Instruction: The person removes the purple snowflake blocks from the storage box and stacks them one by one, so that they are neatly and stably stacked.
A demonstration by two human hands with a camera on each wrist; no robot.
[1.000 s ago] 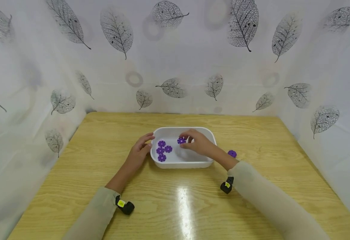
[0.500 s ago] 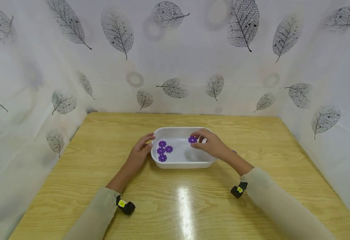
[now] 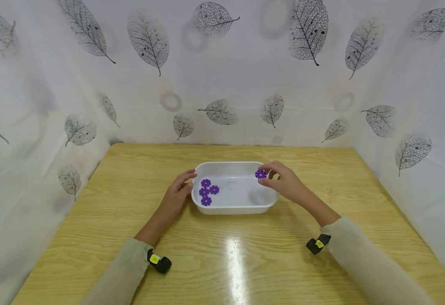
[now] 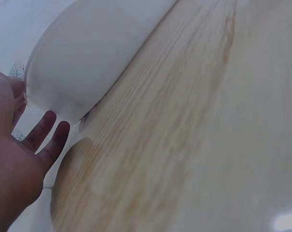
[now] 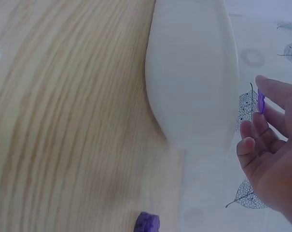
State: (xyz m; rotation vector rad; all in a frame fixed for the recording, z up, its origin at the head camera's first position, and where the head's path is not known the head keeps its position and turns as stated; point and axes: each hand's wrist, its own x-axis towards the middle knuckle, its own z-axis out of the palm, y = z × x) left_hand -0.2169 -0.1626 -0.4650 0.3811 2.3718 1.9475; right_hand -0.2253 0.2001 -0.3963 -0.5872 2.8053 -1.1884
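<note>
**Fingers pinch a purple disc [image 3: 260,174] at a white tub [image 3: 234,210]**

A person's right hand [image 3: 281,181] holds the notched disc between thumb and fingertips, raised near the tub's right rear corner. The left hand [image 3: 177,189], its fingers loosely spread, touches the tub's left end. Inside, toward the left, four matching discs [image 3: 204,192] lie grouped together. The tub stands on a wood-grain surface [image 3: 192,262]; beyond its right end sits another purple piece [image 5: 146,223], partly cut off in the right wrist view.
</note>
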